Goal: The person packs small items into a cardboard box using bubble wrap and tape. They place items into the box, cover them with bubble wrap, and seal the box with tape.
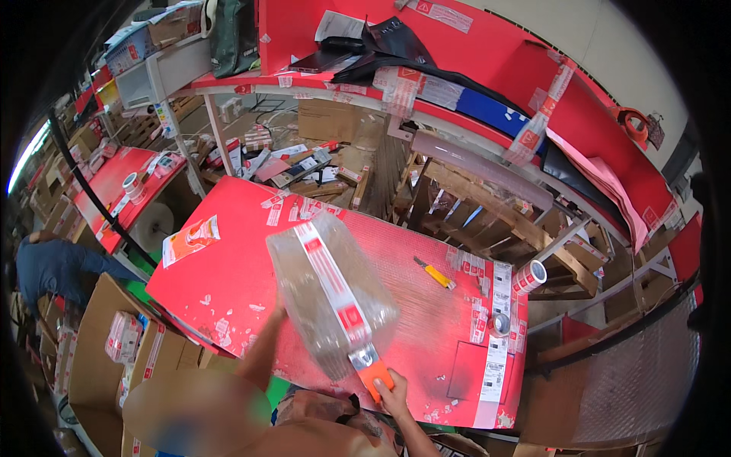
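Note:
A box-shaped parcel [354, 257] wrapped in clear plastic film stands tilted over the red tabletop [228, 274]. Along its upper face runs a strip of white-and-red printed tape [328, 274]. My left hand [280, 311] holds the parcel's left side; the fingers are mostly hidden behind it. Gripped in my right hand [394, 391] is an orange tape dispenser [374, 374], its metal head against the parcel's near end, where the tape strip ends. A yellow utility knife [437, 274] lies on the table to the right of the parcel.
An orange plastic packet [191, 241] lies at the table's left. Tape rolls [529, 277] and a label strip [497, 348] are at the right edge. A red shelf [228, 84] spans the back, above a film roll [480, 168]. An open carton [94, 348] and another person [57, 268] are left.

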A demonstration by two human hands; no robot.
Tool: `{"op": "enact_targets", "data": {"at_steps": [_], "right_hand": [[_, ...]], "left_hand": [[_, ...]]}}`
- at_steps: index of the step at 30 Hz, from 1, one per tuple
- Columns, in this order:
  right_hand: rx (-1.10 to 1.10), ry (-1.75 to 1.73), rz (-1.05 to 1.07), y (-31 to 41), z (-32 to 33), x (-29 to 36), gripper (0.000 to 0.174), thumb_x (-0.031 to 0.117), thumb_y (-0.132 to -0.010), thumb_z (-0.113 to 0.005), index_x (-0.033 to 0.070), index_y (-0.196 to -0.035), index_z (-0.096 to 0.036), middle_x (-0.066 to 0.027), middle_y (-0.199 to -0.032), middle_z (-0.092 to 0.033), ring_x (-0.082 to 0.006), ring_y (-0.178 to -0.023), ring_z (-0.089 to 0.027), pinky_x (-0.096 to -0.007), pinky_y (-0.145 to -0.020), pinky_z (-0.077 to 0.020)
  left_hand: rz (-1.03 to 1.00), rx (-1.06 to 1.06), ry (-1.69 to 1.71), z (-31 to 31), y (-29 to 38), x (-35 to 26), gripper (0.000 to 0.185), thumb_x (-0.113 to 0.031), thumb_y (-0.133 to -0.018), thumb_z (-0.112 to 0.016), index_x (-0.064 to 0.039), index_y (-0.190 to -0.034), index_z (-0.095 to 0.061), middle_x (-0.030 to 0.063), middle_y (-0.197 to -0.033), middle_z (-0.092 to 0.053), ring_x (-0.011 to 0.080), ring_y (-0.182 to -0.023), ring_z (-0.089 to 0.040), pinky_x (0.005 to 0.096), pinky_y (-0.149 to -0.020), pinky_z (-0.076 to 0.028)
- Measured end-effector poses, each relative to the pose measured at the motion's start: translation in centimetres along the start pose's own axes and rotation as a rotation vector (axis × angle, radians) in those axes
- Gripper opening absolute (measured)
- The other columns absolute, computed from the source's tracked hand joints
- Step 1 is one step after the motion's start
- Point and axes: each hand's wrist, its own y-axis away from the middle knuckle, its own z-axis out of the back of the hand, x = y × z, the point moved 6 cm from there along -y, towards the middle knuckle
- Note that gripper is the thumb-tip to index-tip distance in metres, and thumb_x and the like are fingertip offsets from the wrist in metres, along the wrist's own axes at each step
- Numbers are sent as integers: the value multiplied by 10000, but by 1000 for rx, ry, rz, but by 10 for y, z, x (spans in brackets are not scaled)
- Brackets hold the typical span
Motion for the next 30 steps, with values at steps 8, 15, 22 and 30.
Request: {"op": "enact_targets", "data": {"at_steps": [8,15,22,30], "right_hand": [[238,104,-49,-178,-84,264,407,376,-957,-648,-26,-1016,-682,-46,-769,-663,-114,-658,-622,-277,-598,-483],[236,49,-175,-216,-81,216,409,361,-960,-646,-24,-1091,-687,-53,-813,-693,-104,-659,-628,-256,-584,-476],[214,201,-4,-92,-25,226,445,339,-945,-643,-49,-1162,-638,-172,-1077,-708,-240,-1025,-674,-377,-903,-509],[-133,43,-11,-15,-19,-31,330,282,-865,-747,-22,-988,-706,-7,-792,-672,-90,-718,-605,-291,-638,-493]], "left_hand": [[208,-169,-303,21,82,108,515,-389,-1077,-372,16,-1369,-499,166,-1328,-568,268,-1238,-525,413,-1099,-363],[-751,83,-893,-188,36,-147,556,-385,-1016,-532,54,-1356,-542,265,-1343,-595,340,-1287,-562,380,-1067,-429],[102,496,-1687,-171,-74,-116,879,-778,-908,-427,26,-1110,-723,238,-1232,-665,354,-1186,-621,412,-1031,-455],[527,709,-567,-157,-50,-68,791,-693,-951,-418,-71,-1428,-523,152,-1372,-597,305,-1272,-560,407,-1082,-429]]}}
